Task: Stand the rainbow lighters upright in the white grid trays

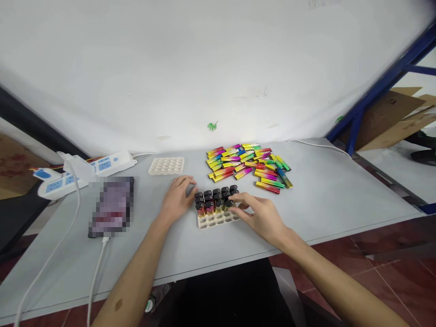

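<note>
A cream tray (218, 221) with oval holes stands on the grey table, its back rows filled with upright black-topped, shiny coloured tubes (210, 207). The holes of its front rows show bare. My right hand (257, 213) pinches a black-topped tube (230, 204) at the right end of the frontmost filled row. Beside the tray's left edge rests my left hand (179, 197), fingers curled loosely on the table, with nothing seen in it. Farther back lies a loose pile of shiny multicoloured tubes (243, 164).
Another cream tray (166, 166) lies at the back left. Left of it are a white power strip (102, 165) and a blurred phone (114, 204) with a white cable (97, 268). Cardboard boxes (391, 116) stand beyond the blue frame (356, 127) at right.
</note>
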A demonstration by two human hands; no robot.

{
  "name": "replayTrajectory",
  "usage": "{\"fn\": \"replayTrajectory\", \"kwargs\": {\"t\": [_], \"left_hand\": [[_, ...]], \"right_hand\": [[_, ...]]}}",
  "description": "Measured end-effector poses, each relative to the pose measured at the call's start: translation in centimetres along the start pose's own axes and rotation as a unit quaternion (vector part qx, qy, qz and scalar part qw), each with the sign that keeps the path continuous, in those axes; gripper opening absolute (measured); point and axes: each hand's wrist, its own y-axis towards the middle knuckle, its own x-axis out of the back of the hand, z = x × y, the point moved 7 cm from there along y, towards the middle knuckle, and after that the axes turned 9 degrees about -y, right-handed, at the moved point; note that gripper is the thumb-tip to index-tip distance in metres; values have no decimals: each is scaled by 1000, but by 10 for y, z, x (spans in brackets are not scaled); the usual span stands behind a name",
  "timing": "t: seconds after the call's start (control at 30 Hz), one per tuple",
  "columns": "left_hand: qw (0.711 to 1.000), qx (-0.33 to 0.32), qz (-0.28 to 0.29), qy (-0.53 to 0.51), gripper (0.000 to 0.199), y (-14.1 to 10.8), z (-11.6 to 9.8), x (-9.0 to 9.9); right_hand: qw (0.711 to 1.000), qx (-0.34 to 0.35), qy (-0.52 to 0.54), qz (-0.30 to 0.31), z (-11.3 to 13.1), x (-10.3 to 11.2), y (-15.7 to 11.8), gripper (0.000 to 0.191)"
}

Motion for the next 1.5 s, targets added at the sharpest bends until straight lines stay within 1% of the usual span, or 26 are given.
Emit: {"fn": "replayTrajectory", "kwargs": {"t": [0.1,0.47,0.6,0.77,0.9,1.0,1.07,1.1,1.13,1.17,1.23,1.3,1.37,1.43,1.5], "left_hand": [[1000,1,1,1,16,0,0,0],[1000,7,-4,-3,17,0,1,0],[1000,7,-5,-7,17,0,2,0],[1000,0,-4,-7,17,0,2,0],[1000,4,-9,-14,15,0,2,2],[1000,2,-7,-18,15,-1,1,2],[1000,3,-7,-18,16,0,1,2],[1000,3,-7,-17,16,0,1,2],[1000,2,-7,-16,16,0,2,1],[1000,0,-7,-15,17,0,2,1],[1000,-5,-7,-14,17,0,2,1],[1000,-6,-8,-14,17,0,3,1],[1000,-6,-9,-13,16,0,3,1],[1000,-5,-8,-12,16,0,3,1],[1000,-4,-7,-12,16,0,3,1]], "right_hand": [[1000,1,-10,-11,-1,-1,-1,21],[999,23,21,6,-4,-6,3,17],[999,12,28,12,-5,-7,3,19],[999,-9,-13,30,-5,-10,4,22],[999,-8,-28,13,-1,-2,0,23],[999,-14,-28,-26,-6,18,-1,22],[995,-45,-56,-63,-22,38,1,25],[991,-74,-79,-78,-35,49,2,27],[983,-117,-108,-96,-51,60,2,28],[972,-165,-136,-100,-70,70,1,29],[950,-243,-181,-75,-106,81,-2,31],[931,-293,-213,-45,-138,86,-9,34],[910,-325,-255,-25,-162,87,-19,40],[895,-335,-294,-4,-178,83,-27,45],[892,-325,-315,9,-184,78,-31,47]]}}
